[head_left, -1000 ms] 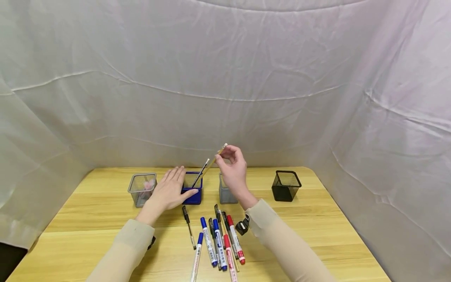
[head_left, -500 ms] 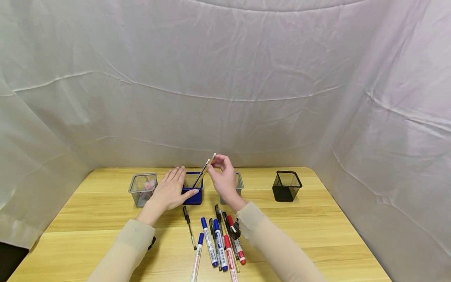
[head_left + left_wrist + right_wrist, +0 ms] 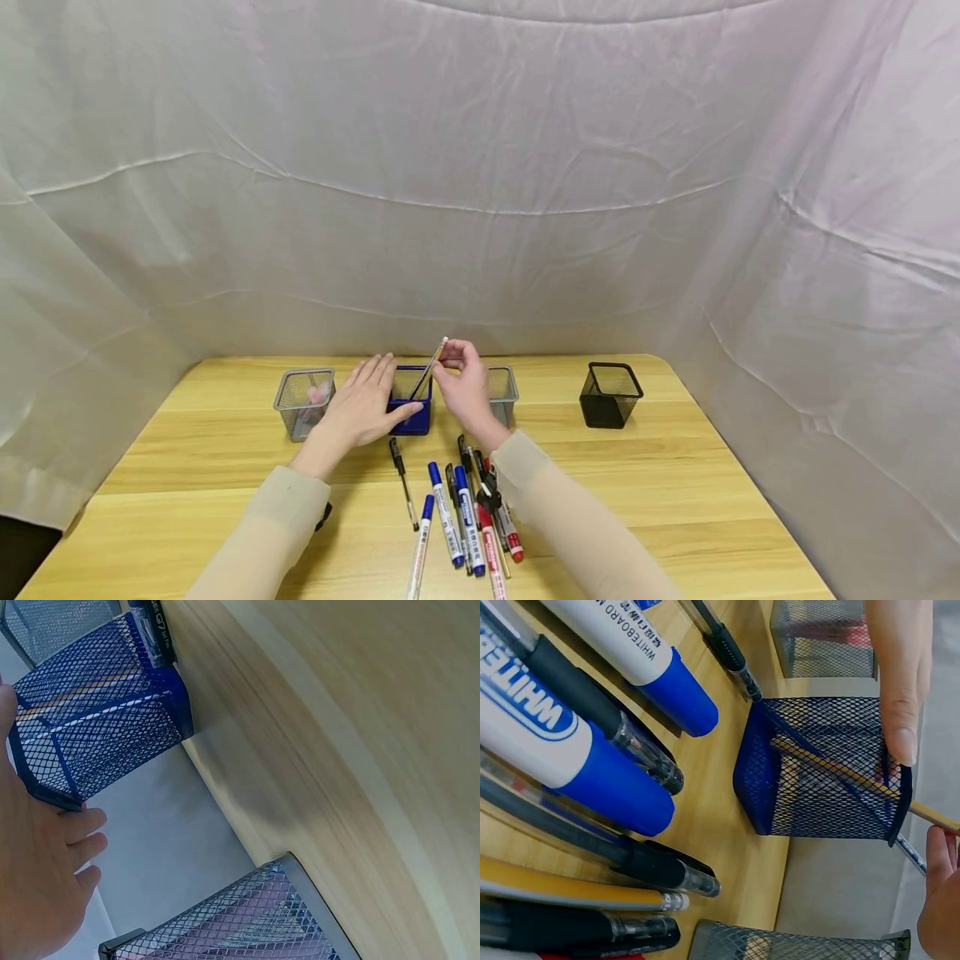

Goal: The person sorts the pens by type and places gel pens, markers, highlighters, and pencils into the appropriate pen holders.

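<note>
A blue mesh pen holder (image 3: pixel 410 423) stands at the back of the wooden table. My left hand (image 3: pixel 358 408) rests on its left side with fingers straight, and the thumb lies across the near rim. Between thumb and fingertips, my right hand (image 3: pixel 465 387) pinches a yellow pencil (image 3: pixel 932 816) near its eraser end. The pencil slants down into the blue holder, its lower tip near the bottom in the right wrist view. A dark pencil with a pale end (image 3: pixel 910 853) also leans inside, crossing the yellow one.
Grey mesh holders stand either side: the left one (image 3: pixel 300 427) contains something pink, the right one (image 3: pixel 502 412) is partly behind my right hand. Farther right is a black holder (image 3: pixel 603 412). Blue markers (image 3: pixel 447 517), red markers, black pens and a pencil lie in front.
My right hand has moved left and down, carrying the yellow pencil deeper into the blue holder and close to the dark pencil. The left hand has stayed in place.
</note>
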Demonstrator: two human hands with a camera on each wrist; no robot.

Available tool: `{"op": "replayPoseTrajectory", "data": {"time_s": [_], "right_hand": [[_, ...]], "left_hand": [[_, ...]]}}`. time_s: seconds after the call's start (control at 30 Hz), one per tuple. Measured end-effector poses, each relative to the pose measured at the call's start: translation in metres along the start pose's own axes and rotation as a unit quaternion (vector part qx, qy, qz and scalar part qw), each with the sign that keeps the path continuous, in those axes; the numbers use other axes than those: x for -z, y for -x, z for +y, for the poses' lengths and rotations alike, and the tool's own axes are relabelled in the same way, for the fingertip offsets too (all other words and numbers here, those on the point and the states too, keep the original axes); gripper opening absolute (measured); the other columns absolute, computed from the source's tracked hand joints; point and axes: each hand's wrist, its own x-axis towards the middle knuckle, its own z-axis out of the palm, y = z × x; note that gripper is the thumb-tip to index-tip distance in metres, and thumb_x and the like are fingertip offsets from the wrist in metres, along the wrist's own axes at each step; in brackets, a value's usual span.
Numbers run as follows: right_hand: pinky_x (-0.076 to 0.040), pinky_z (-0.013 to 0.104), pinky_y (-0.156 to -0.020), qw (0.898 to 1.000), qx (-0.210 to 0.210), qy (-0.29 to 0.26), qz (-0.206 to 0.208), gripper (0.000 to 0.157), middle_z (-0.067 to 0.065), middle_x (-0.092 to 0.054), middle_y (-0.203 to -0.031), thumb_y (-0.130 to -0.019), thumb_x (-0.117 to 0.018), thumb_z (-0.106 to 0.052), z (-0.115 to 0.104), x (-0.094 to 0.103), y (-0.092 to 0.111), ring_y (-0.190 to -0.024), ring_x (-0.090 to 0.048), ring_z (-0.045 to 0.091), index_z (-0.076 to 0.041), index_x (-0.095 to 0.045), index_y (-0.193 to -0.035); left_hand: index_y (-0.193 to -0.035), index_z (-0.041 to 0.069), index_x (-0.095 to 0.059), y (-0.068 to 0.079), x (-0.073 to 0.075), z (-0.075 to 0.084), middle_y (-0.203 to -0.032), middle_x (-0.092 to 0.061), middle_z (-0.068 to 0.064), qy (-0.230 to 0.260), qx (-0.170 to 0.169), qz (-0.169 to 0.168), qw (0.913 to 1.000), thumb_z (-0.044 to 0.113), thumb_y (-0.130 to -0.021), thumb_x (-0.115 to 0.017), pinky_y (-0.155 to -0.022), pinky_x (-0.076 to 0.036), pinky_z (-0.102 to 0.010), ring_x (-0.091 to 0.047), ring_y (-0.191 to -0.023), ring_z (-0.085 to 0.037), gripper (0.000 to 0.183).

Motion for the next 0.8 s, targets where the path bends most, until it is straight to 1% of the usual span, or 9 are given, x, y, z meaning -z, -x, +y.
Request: {"op": "replayPoseTrajectory", "data": {"time_s": [0.27,0.57,0.67,0.8], "right_hand": [[-0.061,0.027,-0.085,1.0,-0.006,0.026,0.008,0.03,0.013,-0.07,-0.11,-0.092,-0.071,0.003,0.0051,-0.002,-0.0009,-0.101,-0.069,0.025,0.0,-0.062,-0.12],[-0.06,0.034,-0.088,0.998,-0.029,0.058,0.017,0.035,0.014,-0.069,-0.111,-0.09,-0.071,0.006,0.0031,-0.0056,-0.0013,-0.101,-0.07,0.027,0.0,-0.059,-0.123],[-0.061,0.034,-0.089,0.998,-0.034,0.052,0.018,0.037,0.014,-0.068,-0.113,-0.09,-0.071,0.005,0.0029,-0.0057,-0.0013,-0.102,-0.07,0.028,0.001,-0.058,-0.124],[-0.059,0.033,-0.094,0.999,-0.041,0.02,0.018,0.044,0.016,-0.066,-0.119,-0.09,-0.07,0.005,0.0015,-0.0047,-0.0013,-0.108,-0.068,0.029,0.001,-0.055,-0.131]], "left_hand": [[-0.16,-0.007,-0.028,-0.0011,-0.0006,0.0006,-0.165,-0.031,-0.027,0.001,0.003,-0.009,1.0,0.068,-0.099,-0.052,-0.127,-0.02,-0.056,-0.027,-0.154,-0.043,0.1],[-0.16,-0.007,-0.028,-0.0019,-0.0003,0.0001,-0.166,-0.029,-0.026,0.002,0.001,-0.01,0.9999,0.068,-0.099,-0.052,-0.127,-0.02,-0.056,-0.026,-0.155,-0.043,0.1],[-0.16,-0.008,-0.028,-0.0014,-0.0006,0.0005,-0.166,-0.029,-0.026,0.002,0.0,-0.009,1.0,0.068,-0.099,-0.052,-0.127,-0.02,-0.056,-0.026,-0.154,-0.043,0.1],[-0.16,-0.008,-0.029,-0.0015,-0.0003,0.0011,-0.165,-0.03,-0.027,0.005,-0.001,-0.007,1.0,0.067,-0.1,-0.053,-0.127,-0.02,-0.057,-0.027,-0.154,-0.044,0.099]]}}
